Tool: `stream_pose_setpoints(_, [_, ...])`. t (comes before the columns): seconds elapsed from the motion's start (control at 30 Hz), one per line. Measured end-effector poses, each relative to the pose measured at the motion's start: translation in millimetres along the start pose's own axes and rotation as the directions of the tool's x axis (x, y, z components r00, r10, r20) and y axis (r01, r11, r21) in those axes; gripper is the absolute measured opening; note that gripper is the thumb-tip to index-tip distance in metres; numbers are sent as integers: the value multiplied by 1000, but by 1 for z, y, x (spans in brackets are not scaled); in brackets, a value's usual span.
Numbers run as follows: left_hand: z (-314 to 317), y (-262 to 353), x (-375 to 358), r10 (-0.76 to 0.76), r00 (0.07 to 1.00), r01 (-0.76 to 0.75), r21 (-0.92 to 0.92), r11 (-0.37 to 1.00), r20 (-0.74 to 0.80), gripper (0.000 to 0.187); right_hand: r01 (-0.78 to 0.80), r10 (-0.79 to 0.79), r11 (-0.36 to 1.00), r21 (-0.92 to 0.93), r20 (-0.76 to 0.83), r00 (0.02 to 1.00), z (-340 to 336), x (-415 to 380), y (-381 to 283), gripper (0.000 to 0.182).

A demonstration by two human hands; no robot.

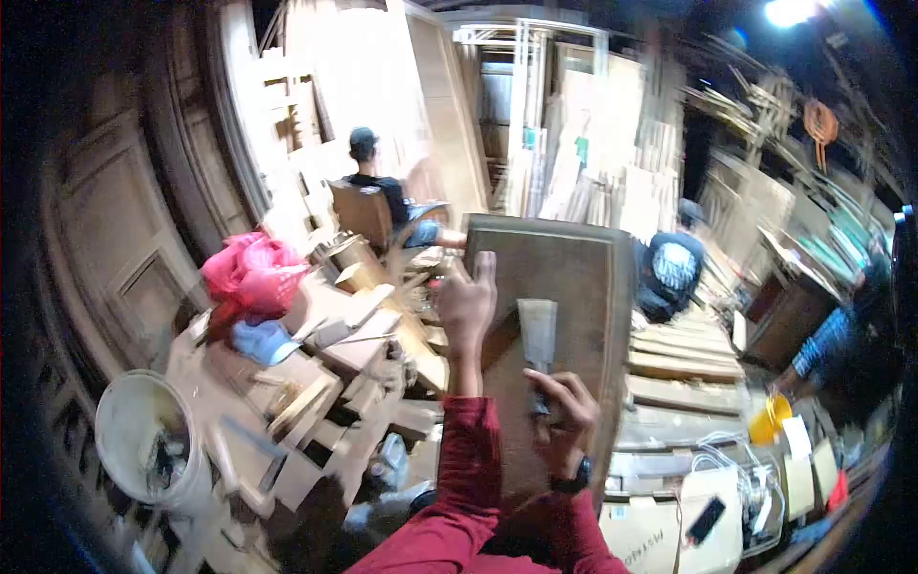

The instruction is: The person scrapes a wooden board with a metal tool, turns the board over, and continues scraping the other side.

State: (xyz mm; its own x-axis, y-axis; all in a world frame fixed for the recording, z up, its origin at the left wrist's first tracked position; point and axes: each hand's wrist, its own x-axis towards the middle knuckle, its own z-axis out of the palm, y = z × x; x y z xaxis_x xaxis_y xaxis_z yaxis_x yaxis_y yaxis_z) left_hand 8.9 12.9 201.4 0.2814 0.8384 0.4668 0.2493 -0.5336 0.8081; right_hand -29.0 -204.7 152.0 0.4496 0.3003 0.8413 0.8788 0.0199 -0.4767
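The left hand (467, 304) grips the left edge of a flat brown wooden panel with rounded corners (574, 277), fingers closed around the edge and thumb up, so that the board stands upright and tilted toward the person and its face is open to the tool. The right hand (564, 411) is closed around the dark handle of a wide metal putty knife (537, 330), and the blade lies flat against the middle of the panel, probably to spread or scrape something, though the picture is too blurred to see any filler. Both sleeves are dark red, and the right wrist carries a black watch. I count one panel and one knife in the hands. Around there are three other persons: one seated with a cap (363, 143), one bent over in a dark shirt (674, 268), one at the right in a checked sleeve (827, 340). One white plastic bucket (143, 430) stands at the left, one pink cloth bundle (251, 273) lies on the cluttered wood pieces.
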Motion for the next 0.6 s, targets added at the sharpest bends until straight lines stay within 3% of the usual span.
stream_pose_setpoints(0.03, [-15,9,-2,-62,996,60,24,998,69,75,-40,40,999,24,-8,999,8,1,4,53])
stream_pose_setpoints(0.1, [-9,4,-1,47,999,-45,-84,995,20,69,-87,83,995,-59,-57,995,19,2,16,54])
stream_pose_setpoints(0.17, [-9,4,1,88,995,-89,-17,996,-48,67,-18,18,1000,-5,-90,996,12,1,17,54])
stream_pose_setpoints(0.27, [-11,3,1,120,992,-123,-92,988,-40,69,26,-22,997,67,-55,998,1,-3,7,54])
stream_pose_setpoints(0.37, [-11,3,2,50,998,-50,-1,999,31,72,-86,85,996,29,42,996,14,-2,15,54])
stream_pose_setpoints(0.5, [-10,6,1,90,996,-90,-9,996,-20,72,54,-51,998,21,-113,992,9,-6,17,55])
stream_pose_setpoints(0.6, [-12,6,0,111,994,-111,-8,994,-6,70,-71,71,997,-12,-37,997,13,-4,16,54])
